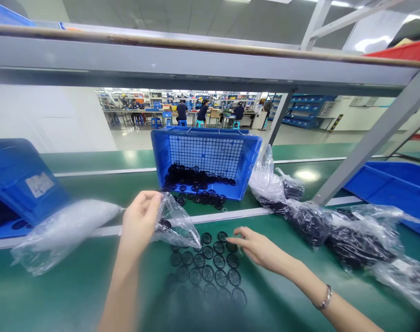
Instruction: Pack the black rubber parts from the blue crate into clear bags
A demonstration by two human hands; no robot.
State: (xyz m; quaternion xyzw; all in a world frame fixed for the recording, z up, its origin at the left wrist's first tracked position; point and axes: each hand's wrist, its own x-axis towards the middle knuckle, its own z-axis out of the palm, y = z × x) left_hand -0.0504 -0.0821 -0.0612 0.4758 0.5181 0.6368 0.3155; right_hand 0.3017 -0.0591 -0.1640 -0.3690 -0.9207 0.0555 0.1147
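left hand (142,219): fingers pinching clear bag (182,228) in front of blue crate (204,153). right hand (256,246): fingers parted, at black wheels (219,262), also in front of crate.

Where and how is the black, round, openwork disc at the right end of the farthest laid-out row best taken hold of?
Likely by opposite edges of its rim, coming from above and the right: the disc lies flat on the green work surface, with the bare right hand at its right.
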